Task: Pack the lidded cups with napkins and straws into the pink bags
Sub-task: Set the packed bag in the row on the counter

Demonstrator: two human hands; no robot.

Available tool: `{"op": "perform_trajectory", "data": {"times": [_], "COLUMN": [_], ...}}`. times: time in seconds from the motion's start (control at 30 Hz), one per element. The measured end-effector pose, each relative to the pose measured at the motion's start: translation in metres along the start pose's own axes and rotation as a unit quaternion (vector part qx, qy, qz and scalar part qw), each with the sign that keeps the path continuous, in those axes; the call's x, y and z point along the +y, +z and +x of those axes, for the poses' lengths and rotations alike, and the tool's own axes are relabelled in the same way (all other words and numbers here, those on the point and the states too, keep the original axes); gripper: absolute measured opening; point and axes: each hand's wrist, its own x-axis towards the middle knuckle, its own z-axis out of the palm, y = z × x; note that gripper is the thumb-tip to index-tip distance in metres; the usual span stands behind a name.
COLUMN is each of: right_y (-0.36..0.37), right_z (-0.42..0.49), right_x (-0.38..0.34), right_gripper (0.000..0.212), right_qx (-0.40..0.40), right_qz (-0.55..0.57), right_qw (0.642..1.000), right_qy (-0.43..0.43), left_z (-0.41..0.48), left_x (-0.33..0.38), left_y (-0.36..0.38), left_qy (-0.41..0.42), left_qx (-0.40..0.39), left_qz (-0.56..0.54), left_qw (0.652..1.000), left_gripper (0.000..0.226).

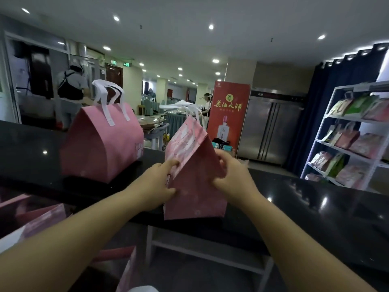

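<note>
We see a tall pink fabric bag [195,186] standing upright on the glossy black table [315,207] (peaked top up), held between our left hand [156,182] and right hand [233,175], each gripping one side.

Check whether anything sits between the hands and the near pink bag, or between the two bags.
Nothing visible. The left hand and right hand grip the near pink bag; only bare counter separates it from the far pink bag.

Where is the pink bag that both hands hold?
Head view, centre: held pink bag on the black counter, between left hand and right hand, right of the larger pink bag.
</note>
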Motion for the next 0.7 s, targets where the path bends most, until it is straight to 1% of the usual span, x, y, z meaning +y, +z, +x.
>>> {"op": "perform_trajectory", "data": {"times": [0.07, 0.1, 0.17, 0.27, 0.4, 0.47, 0.7], "right_y": [0.008, 0.014, 0.024, 0.039, 0.067, 0.083, 0.138], "right_z": [-0.007, -0.009, -0.011, -0.005, 0.007, 0.017, 0.056], "right_x": [0.01, 0.013, 0.013, 0.01, -0.004, -0.014, -0.048], "right_gripper": [0.085, 0.089, 0.088, 0.083, 0.078, 0.074, 0.079], "right_qx": [-0.034, -0.034, -0.008, 0.031, 0.054, 0.058, 0.033], "right_qz": [-0.051, -0.073, -0.098, -0.103, -0.141, -0.143, -0.14], "right_qw": [0.998, 0.996, 0.995, 0.994, 0.989, 0.988, 0.989], "right_qy": [0.024, 0.022, 0.01, 0.002, -0.004, -0.004, 0.02], "left_z": [0.001, 0.001, 0.001, 0.003, 0.012, 0.019, 0.037], "left_x": [-0.001, -0.002, -0.003, -0.009, -0.024, -0.035, -0.09], "left_y": [0.001, 0.002, 0.004, 0.001, -0.012, -0.021, -0.056], "left_qy": [-0.004, -0.005, -0.007, -0.022, -0.028, -0.029, -0.051], "left_qx": [0.011, 0.018, 0.03, 0.04, 0.048, 0.057, 0.08], "left_qz": [0.013, 0.015, 0.014, 0.025, 0.089, 0.124, 0.162], "left_qw": [1.0, 1.0, 0.999, 0.999, 0.994, 0.99, 0.982], "left_gripper": [0.071, 0.067, 0.06, 0.054, 0.035, 0.027, 0.024]}}
